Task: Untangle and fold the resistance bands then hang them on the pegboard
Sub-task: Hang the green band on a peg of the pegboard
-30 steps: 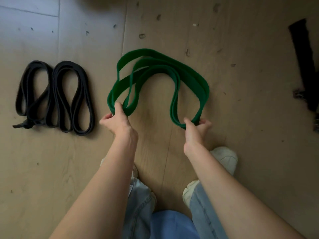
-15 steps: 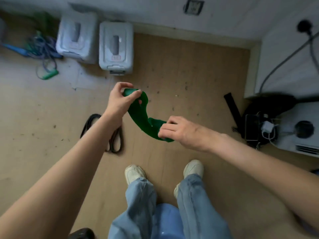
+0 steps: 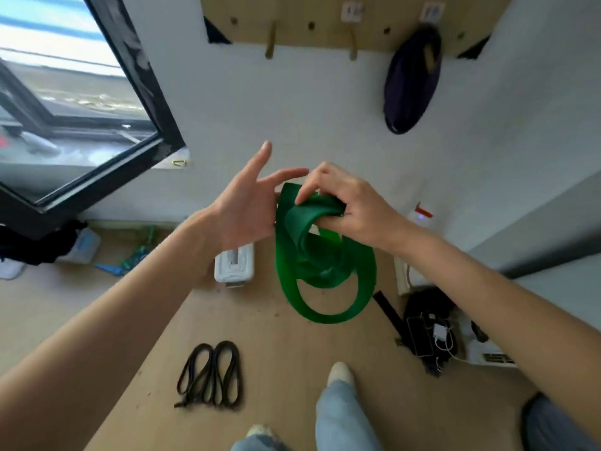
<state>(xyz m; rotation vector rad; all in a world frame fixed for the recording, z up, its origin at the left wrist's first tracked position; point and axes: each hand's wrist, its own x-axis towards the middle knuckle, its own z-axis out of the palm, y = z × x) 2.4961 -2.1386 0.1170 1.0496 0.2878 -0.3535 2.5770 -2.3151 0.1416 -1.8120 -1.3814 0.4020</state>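
The band [image 3: 325, 255] held up is bright green. The band [image 3: 209, 375] on the tan wooden floor [image 3: 292, 369] is black. A dark purple band [image 3: 411, 83] hangs against the white wall [image 3: 292, 109].

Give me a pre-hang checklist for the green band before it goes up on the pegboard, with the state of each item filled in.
1. Green band off the floor and in hand: ok, the right hand grips its gathered top.
2. Band folded compactly: not ok, loose loops hang below the grip.
3. Left hand helping the hold: not ok, its fingers are spread beside the band.
4. Free peg on the pegboard: ok, the left wooden peg and the next peg are bare.
5. Right-side peg free: not ok, a dark purple band hangs there.
6. Black bands dealt with: not ok, they lie on the floor.
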